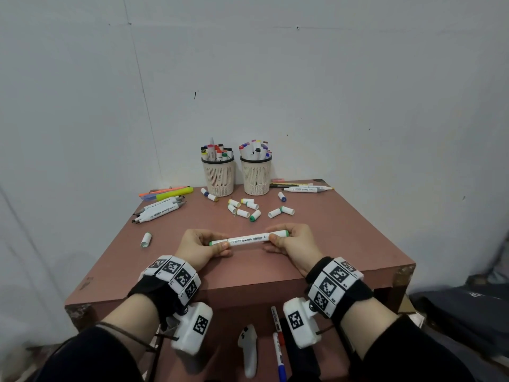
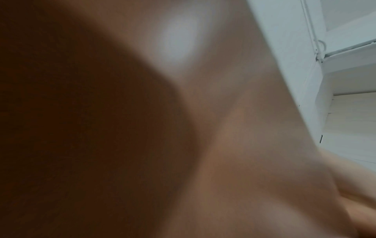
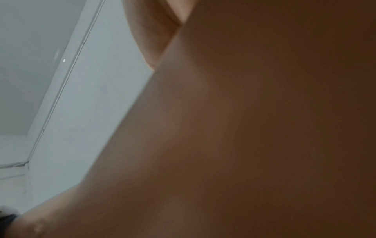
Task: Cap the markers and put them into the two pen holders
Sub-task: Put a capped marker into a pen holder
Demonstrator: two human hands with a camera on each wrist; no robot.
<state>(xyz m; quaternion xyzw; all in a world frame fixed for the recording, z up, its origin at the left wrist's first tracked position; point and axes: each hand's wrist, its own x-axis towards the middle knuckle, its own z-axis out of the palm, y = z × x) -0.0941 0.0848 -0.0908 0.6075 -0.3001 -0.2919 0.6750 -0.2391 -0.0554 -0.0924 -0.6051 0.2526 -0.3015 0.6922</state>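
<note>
Low in the middle of the head view, the marker (image 1: pixel 249 239) lies almost level across the frame, its long axis running left to right, with a green-tipped cap on each end. The left hand (image 1: pixel 199 248) pinches the left end and the right hand (image 1: pixel 292 243) pinches the right cap. The two holders (image 1: pixel 219 176) stand straight above in the frame, at the table's (image 1: pixel 316 244) far edge, about equally near to either hand; the wrist views show only blurred skin.
</note>
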